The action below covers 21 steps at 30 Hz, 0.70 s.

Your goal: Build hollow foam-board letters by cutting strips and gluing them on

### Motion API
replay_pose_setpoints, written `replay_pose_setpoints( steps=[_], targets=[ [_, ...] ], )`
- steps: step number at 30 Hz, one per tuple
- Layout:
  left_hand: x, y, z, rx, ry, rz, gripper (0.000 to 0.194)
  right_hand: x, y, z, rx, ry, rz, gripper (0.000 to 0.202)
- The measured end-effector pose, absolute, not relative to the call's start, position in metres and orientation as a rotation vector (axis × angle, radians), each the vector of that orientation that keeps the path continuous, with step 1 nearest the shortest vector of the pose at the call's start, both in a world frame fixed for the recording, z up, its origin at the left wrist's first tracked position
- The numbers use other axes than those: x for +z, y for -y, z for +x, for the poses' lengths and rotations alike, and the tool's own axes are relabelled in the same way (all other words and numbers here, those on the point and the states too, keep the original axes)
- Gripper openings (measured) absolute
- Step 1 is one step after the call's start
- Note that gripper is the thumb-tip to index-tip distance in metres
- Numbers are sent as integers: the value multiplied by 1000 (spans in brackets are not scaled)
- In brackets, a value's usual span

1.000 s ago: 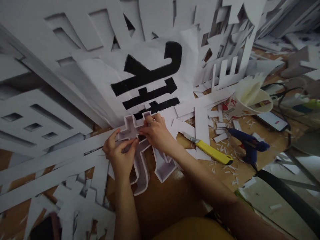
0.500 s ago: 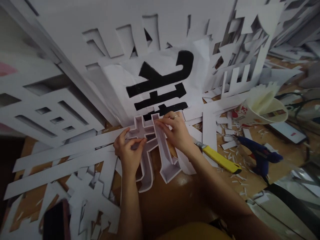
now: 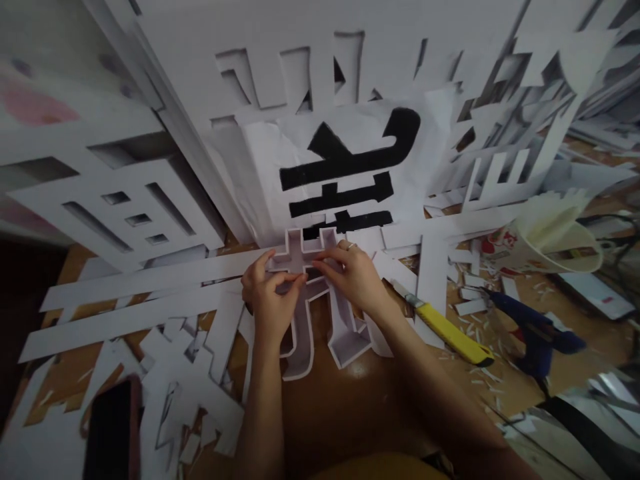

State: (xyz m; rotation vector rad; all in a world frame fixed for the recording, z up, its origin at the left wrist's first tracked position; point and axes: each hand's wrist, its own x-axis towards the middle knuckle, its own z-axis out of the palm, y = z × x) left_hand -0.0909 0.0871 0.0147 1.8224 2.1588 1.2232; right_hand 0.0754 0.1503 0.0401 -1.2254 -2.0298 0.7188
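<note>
On the table in front of me lies a white, hollow foam-board character (image 3: 353,345) with thin upright walls and an open top. My left hand (image 3: 270,290) is on its left side, thumb and index finger pinched at the inner wall near the middle. From the right, my right hand (image 3: 356,275) reaches over the right stroke, its thumb and fingers closed together at the short crossbar in the centre. The fingertips cover whatever small piece of wall they grip. Behind it, a paper sheet (image 3: 435,127) with a black printed character (image 3: 350,160) leans upright.
At right lie a yellow utility knife (image 3: 450,332), a blue glue gun (image 3: 537,327), white scraps and a paper cup (image 3: 543,250) holding strips. A phone (image 3: 113,430) lies at lower left by board offcuts (image 3: 185,393). Cut-out foam boards (image 3: 190,40) stand behind.
My right fingers have shifted from the top of the character's right stroke down and left to the central crossbar. My left hand keeps its pinch at the left. The whole view has shifted slightly.
</note>
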Motion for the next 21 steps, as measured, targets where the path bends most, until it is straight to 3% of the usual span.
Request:
replay_pose_setpoints(
  steps=[11, 21],
  targets=[
    [9, -87, -91, 1268, -2145, 1845, 14, 36, -152, 71, 776, 2011, -1316, 6],
    [10, -93, -115, 1295, -2083, 1870, 25, 86, -101, 142, 608, 1719, -1378, 24]
  ],
)
